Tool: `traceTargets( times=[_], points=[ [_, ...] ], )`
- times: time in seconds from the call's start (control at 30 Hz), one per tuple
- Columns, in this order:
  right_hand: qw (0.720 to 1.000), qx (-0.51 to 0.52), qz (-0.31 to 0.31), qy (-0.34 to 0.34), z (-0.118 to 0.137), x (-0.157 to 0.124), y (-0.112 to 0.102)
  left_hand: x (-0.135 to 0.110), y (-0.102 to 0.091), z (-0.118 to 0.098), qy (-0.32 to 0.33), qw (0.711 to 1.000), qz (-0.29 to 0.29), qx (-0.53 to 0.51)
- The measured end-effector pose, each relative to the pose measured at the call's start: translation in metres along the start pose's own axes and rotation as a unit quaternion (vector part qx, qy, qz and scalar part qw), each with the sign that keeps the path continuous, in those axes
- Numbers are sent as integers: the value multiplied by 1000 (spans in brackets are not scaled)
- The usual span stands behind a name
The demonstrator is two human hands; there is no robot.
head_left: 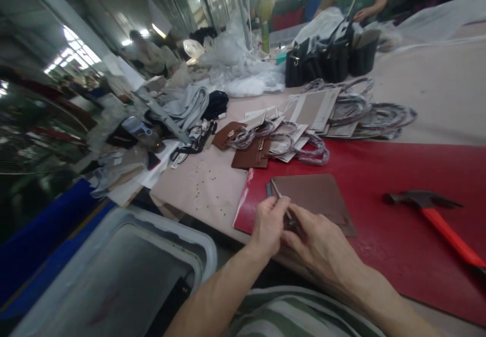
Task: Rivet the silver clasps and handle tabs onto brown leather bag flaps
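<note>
My left hand (269, 225) and my right hand (317, 240) meet at the near edge of a red mat (379, 175). Both are closed in a pinch around a thin metal tool (277, 191) whose tip sticks up between them. Just beyond the fingers lies a flat brown leather panel (313, 195) on the mat. What else the right fingers hold is hidden.
A hammer with a red handle (440, 220) lies on the mat to the right. Brown leather pieces (250, 154), cards and wrapped straps (364, 109) are piled behind. Black handbags (330, 58) stand at the back. A grey plastic bin (125, 271) sits lower left. Other people work at the far end.
</note>
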State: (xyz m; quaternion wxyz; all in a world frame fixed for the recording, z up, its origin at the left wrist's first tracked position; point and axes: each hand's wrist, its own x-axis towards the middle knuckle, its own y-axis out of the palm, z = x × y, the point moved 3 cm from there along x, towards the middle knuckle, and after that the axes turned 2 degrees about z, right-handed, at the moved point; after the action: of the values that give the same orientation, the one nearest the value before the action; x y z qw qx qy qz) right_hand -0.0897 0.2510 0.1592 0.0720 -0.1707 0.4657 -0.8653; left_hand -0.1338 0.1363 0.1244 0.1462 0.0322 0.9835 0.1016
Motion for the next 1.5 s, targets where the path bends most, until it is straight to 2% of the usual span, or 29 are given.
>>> traceTargets(
  times=[0.07, 0.13, 0.2, 0.23, 0.27, 0.33, 0.4, 0.47, 0.6, 0.7, 0.83, 0.93, 1.03, 1.1, 1.23, 1.3, 1.37, 1.43, 1.5],
  points=[
    [999, 12, -29, -30, 2, 0, -2, 6, -26, -11, -15, 998, -32, -48],
    [997, 2, -72, -3, -11, -4, -8, 17, -61, -28, 7, 997, -76, -27],
    [994, -17, -100, 47, -34, -14, -15, 30, -101, -44, 57, 986, -135, 79],
    [992, -27, -104, 69, -46, -20, -17, 37, -119, -49, 75, 970, -157, 169],
    [991, -39, -101, 82, -58, -27, -19, 44, -134, -53, 87, 942, -164, 280],
    [992, -60, -75, 85, -75, -42, -19, 53, -155, -52, 104, 856, -184, 471],
    [994, -73, -40, 73, -83, -53, -15, 56, -161, -42, 130, 786, -187, 575],
    [994, -87, -16, 66, -82, -58, -11, 54, -153, -25, 161, 761, -163, 606],
    [984, -149, -6, 98, -73, -51, -6, 46, -124, 2, 202, 757, -139, 606],
    [976, -187, -6, 116, -69, -44, -4, 37, -101, 5, 245, 757, -135, 590],
    [962, -228, -27, 148, -67, -47, -3, 19, -68, -2, 293, 750, -98, 585],
    [960, -228, -47, 156, -65, -52, -2, 6, -40, -3, 316, 723, -11, 614],
    [961, -226, -34, 153, -66, -52, -2, 0, -13, 0, 316, 671, 117, 660],
    [964, -222, -7, 143, -70, -50, -3, 1, 0, 2, 304, 634, 180, 688],
    [970, -219, 59, 89, -79, -46, -10, 3, 13, 2, 311, 549, 252, 734],
    [968, -230, 86, 40, -82, -46, -14, 1, 15, 2, 332, 504, 266, 751],
    [965, -243, 101, -13, -83, -47, -16, -2, 15, 2, 351, 474, 270, 761],
    [960, -255, 110, -47, -82, -47, -16, -3, 10, 4, 365, 474, 269, 755],
    [956, -263, 118, -57, -81, -47, -16, -3, 3, 6, 382, 507, 263, 726]
  ],
)
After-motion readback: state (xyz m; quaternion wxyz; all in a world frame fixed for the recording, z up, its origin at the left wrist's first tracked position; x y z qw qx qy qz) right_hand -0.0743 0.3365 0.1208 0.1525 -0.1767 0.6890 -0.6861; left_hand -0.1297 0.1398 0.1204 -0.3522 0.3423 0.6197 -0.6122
